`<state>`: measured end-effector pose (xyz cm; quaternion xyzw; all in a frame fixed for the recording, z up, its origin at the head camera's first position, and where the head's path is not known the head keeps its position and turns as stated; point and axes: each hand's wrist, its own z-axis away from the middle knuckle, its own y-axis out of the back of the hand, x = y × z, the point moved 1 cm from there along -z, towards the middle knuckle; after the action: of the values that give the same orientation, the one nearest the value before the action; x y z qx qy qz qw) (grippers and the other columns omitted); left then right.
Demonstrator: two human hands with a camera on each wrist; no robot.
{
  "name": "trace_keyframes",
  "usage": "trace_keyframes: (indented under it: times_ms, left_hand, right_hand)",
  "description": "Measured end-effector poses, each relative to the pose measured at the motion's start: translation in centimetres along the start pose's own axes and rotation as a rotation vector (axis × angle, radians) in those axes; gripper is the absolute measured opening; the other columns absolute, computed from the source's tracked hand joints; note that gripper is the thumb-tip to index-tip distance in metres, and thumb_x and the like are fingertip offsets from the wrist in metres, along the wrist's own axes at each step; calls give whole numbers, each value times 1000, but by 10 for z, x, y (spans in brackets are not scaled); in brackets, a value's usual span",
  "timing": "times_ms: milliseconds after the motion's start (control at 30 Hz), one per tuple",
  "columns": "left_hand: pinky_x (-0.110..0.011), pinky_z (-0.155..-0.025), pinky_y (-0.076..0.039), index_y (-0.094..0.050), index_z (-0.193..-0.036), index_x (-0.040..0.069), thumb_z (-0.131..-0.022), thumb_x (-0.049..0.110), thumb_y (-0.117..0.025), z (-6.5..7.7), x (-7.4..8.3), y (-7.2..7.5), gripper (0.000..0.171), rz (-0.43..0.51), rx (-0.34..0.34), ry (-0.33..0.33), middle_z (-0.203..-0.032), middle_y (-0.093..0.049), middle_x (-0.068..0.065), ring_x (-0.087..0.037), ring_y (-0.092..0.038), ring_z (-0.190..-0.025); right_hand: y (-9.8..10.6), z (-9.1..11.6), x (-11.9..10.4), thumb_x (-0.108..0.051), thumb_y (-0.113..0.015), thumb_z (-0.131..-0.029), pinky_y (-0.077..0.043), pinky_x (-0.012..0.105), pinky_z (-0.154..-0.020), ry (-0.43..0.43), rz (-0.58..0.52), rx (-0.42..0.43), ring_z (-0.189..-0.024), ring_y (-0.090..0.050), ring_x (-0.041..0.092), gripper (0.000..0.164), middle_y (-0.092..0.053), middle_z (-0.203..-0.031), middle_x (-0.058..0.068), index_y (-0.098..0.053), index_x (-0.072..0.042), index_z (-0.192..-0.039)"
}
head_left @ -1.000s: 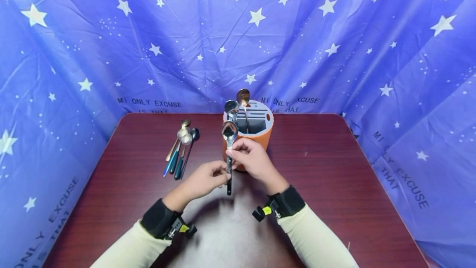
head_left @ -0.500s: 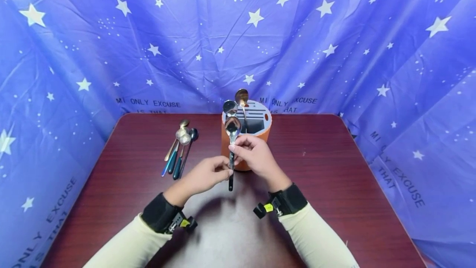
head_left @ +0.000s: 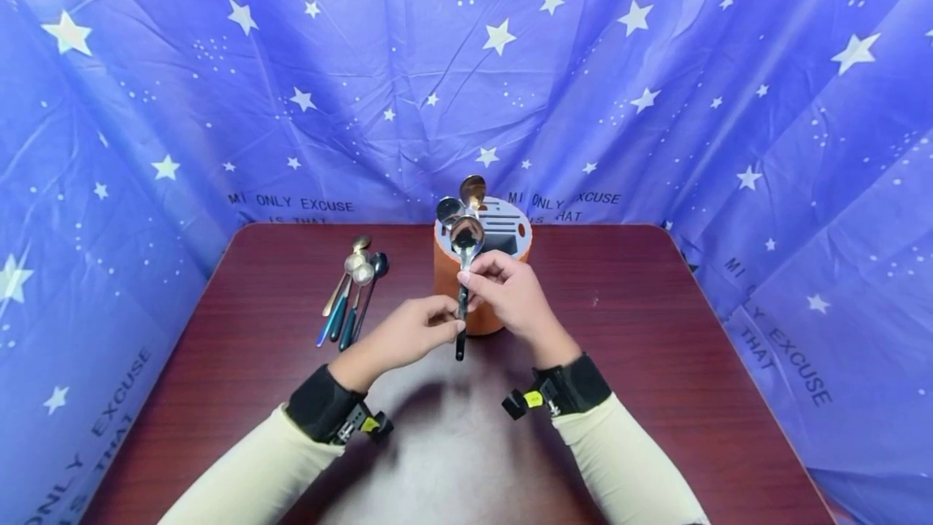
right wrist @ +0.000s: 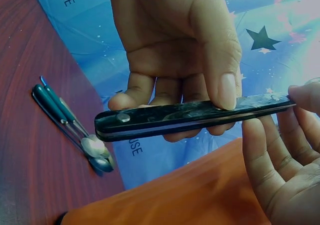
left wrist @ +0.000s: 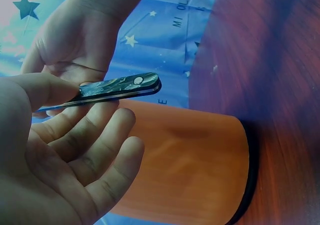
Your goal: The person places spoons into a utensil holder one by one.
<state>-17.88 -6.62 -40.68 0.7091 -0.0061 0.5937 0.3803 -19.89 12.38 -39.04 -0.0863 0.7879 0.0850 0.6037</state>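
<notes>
A silver spoon (head_left: pixel 467 235) with a dark marbled, riveted handle (left wrist: pixel 117 89) is held upright, bowl up, in front of the orange utensil holder (head_left: pixel 448 274). My left hand (head_left: pixel 411 335) pinches the lower handle between thumb and fingers. Higher up, close to the neck, my right hand (head_left: pixel 510 294) pinches the same spoon. In the right wrist view the handle (right wrist: pixel 175 119) lies across both hands' fingertips. Behind the held spoon, another silver spoon (head_left: pixel 449 211) and a copper-coloured spoon (head_left: pixel 474 187) stand in the holder, their lower parts hidden.
Left of the holder, several spoons (head_left: pixel 362 272) lie bunched on the dark red table (head_left: pixel 619 330), some with green handles, one all black. The holder's grey top (head_left: pixel 503 213) has slots and a larger opening. A blue star-patterned cloth (head_left: pixel 394 63) hangs behind the table.
Both hands have carried the spoon slightly to the right and away from me, so its bowl now overlaps the holder's opening in the head view. The spoons on the table stayed put.
</notes>
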Motion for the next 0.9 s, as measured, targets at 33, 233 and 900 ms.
trace_keyframes:
  times_ms: [33,233,900]
  left_hand:
    - [-33,-68,-50,-68,-101,19,-100,29,-61,-1,0,0,12,3,-4,1,-89,-69,2,-14,-62,-78]
    - [-33,-67,-49,-68,-100,18,-102,31,-60,-6,3,1,15,13,-10,3,-90,-70,-7,-16,-61,-77]
    - [-32,-64,-47,-68,-101,19,-102,30,-60,-18,22,7,13,-44,23,-40,-84,-66,1,-15,-59,-71]
  right_hand:
    - [1,0,-1,-4,-69,-94,-58,40,-61,3,7,3,-60,-65,23,12,-67,-79,7,-63,6,-95]
    - [6,-4,-7,-8,-70,-94,-59,41,-62,7,19,19,-60,-66,24,12,-66,-80,6,-64,3,-96]
    - [18,-18,-23,-7,-69,-94,-57,35,-59,60,14,57,-57,-63,19,12,-64,-77,6,-65,5,-95]
